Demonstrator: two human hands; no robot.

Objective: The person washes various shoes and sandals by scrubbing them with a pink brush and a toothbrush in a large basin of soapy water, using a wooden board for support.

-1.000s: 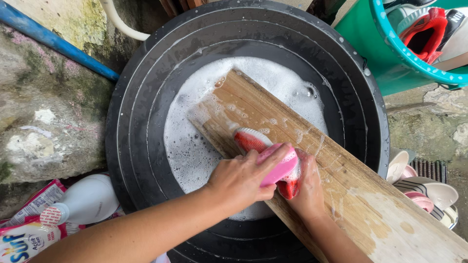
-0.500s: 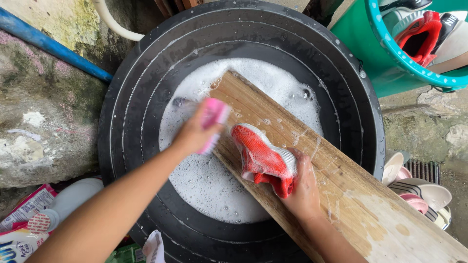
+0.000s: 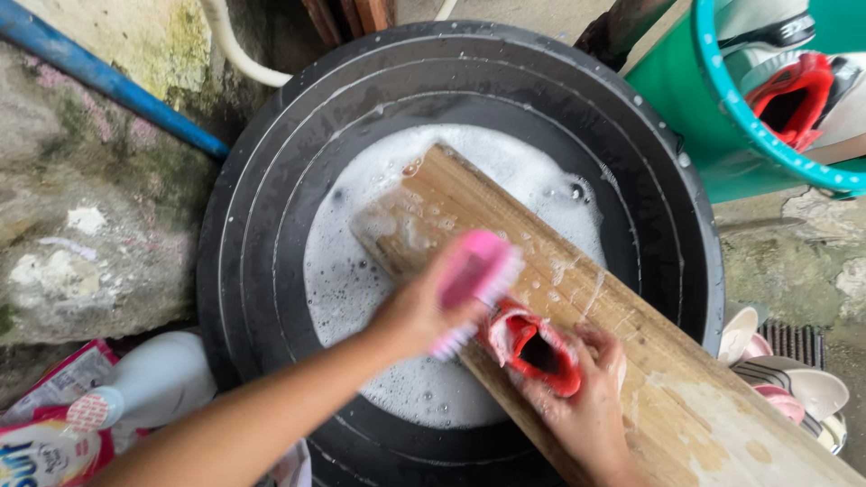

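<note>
A wooden plank [image 3: 505, 225] slopes into a wide black basin [image 3: 271, 180] filled with soapy, foamy water [image 3: 361, 271]. My right hand [image 3: 586, 397] grips a small red shoe [image 3: 532, 347] and holds it upright on the plank, its opening facing up. My left hand [image 3: 415, 311] holds a pink scrub brush [image 3: 474, 275], blurred with motion, right beside the shoe's toe end at the plank's left edge.
A green bucket with a teal rim [image 3: 722, 117] holds more shoes at the upper right. Pale sandals [image 3: 794, 374] lie at the right. A white bottle [image 3: 153, 379] and detergent packets [image 3: 45, 446] sit at the lower left. A blue pipe [image 3: 108, 81] crosses the mossy concrete.
My left hand has brought the brush back from over the water to the shoe. My right hand has turned the shoe from lying flat to opening-up and slid it lower down the plank.
</note>
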